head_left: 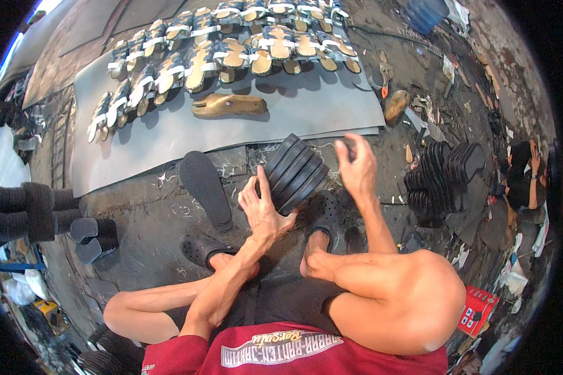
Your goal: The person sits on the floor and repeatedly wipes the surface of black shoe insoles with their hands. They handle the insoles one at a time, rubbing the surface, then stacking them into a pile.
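Note:
My left hand (261,209) is wrapped round the lower end of a stack of black soles (296,169), thumb underneath and fingers along the side. The stack is tilted, with several thick layers showing their edges. To its right, my right hand (358,167) is raised with bent fingers, apart from the stack. A small dark patch shows between its thumb and fingers; what it is I cannot make out. Left of the stack, a single dark textured sole (205,187) lies on the floor, its narrow end toward me.
Rows of sandals (231,53) stand on a grey sheet (306,109), a wooden shoe last (229,105) before them. Another last (396,106) lies to the right. Stacked soles stand right (441,178) and left (94,239). Another person's arm (534,178) shows far right.

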Demonstrator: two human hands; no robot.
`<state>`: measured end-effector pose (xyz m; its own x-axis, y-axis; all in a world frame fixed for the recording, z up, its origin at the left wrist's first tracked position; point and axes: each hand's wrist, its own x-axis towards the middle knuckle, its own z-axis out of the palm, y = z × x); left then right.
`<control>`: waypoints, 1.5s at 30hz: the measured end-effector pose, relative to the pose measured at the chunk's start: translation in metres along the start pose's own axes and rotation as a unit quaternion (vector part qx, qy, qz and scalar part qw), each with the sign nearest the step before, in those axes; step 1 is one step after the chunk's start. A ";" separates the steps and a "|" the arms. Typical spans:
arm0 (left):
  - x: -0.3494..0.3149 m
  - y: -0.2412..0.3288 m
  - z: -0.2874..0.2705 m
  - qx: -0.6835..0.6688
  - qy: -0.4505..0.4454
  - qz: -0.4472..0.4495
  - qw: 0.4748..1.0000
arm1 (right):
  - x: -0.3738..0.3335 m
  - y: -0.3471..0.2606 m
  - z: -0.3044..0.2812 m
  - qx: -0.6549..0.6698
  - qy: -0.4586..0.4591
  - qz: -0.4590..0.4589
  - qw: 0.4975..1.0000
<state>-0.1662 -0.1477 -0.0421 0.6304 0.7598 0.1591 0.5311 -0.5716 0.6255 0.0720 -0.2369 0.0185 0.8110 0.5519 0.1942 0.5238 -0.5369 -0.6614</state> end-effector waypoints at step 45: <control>-0.107 -0.181 -0.186 -0.636 0.415 -0.461 0.459 | -0.078 -0.090 0.223 0.265 -0.519 0.003 0.812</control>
<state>-0.4346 -0.0679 -0.0304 -0.2445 0.6551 -0.7149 -0.7368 0.3538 0.5761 -0.0966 -0.0890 -0.0984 0.0109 0.9389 -0.3441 0.1111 -0.3432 -0.9327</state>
